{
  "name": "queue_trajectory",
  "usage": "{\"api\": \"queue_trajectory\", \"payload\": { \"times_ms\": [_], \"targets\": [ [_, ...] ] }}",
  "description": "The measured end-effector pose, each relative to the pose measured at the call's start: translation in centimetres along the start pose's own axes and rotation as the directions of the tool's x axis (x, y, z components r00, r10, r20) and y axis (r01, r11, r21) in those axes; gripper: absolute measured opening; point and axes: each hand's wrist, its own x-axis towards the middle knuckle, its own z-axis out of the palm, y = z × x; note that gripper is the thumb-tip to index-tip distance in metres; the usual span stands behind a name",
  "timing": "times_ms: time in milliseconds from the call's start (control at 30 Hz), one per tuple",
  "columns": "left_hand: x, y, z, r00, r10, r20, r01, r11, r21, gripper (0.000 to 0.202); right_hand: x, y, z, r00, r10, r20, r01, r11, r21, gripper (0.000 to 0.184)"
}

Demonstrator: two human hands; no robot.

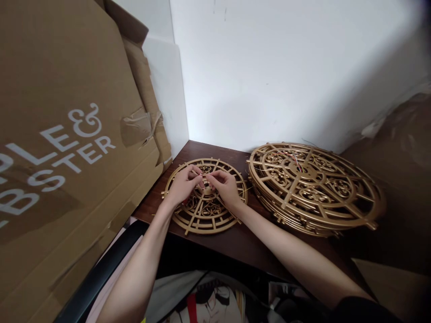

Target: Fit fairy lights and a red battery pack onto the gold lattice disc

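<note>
A round gold openwork disc lies flat on the dark wooden table. Both my hands rest over its centre, fingertips almost touching. My left hand is pinched closed on something small that I cannot make out. My right hand is curled the same way, fingers pressed together at the disc's hub. What the fingers hold is hidden.
A stack of larger gold openwork discs with thin red wires at the top sits to the right. A big printed cardboard box leans at the left. White walls close the corner behind. Brown cardboard stands at the right.
</note>
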Motion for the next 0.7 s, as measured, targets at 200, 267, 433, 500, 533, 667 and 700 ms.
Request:
{"api": "queue_trajectory", "payload": {
  "times_ms": [200, 267, 433, 500, 533, 667, 700],
  "targets": [
    [2.5, -0.7, -0.5, 0.993, -0.035, -0.112, 0.047, 0.994, 0.103, 0.015, -0.2, -0.1, 0.0, 0.995, -0.074, 0.064, 0.079, 0.993, -0.09, 0.021],
    [3.2, -1.0, -0.3, 0.99, -0.053, -0.13, 0.065, 0.994, 0.091, 0.014, -0.3, -0.3, -0.1, 0.984, -0.132, 0.122, 0.149, 0.978, -0.142, 0.017],
    [3.8, -1.6, 0.3, 0.979, -0.11, -0.173, 0.119, 0.992, 0.043, 0.012, -0.5, -0.7, -0.2, 0.932, -0.181, 0.313, 0.265, 0.931, -0.249, 0.008],
    [3.8, -1.8, 0.4, 0.975, -0.119, -0.188, 0.133, 0.989, 0.062, 0.013, -0.5, -0.7, -0.2, 0.905, -0.208, 0.372, 0.325, 0.902, -0.285, 0.005],
    [3.7, -1.9, 0.4, 0.975, -0.114, -0.192, 0.132, 0.988, 0.081, 0.014, -0.5, -0.7, -0.2, 0.888, -0.227, 0.4, 0.362, 0.881, -0.305, 0.004],
    [3.8, -2.5, 0.4, 0.977, -0.078, -0.2, 0.109, 0.982, 0.152, 0.017, -0.5, -0.8, -0.1, 0.835, -0.265, 0.481, 0.477, 0.786, -0.394, 0.006],
    [3.8, -2.6, 0.4, 0.977, -0.074, -0.201, 0.107, 0.981, 0.16, 0.017, -0.5, -0.8, -0.1, 0.832, -0.263, 0.488, 0.486, 0.768, -0.416, 0.008]
  ]
}}
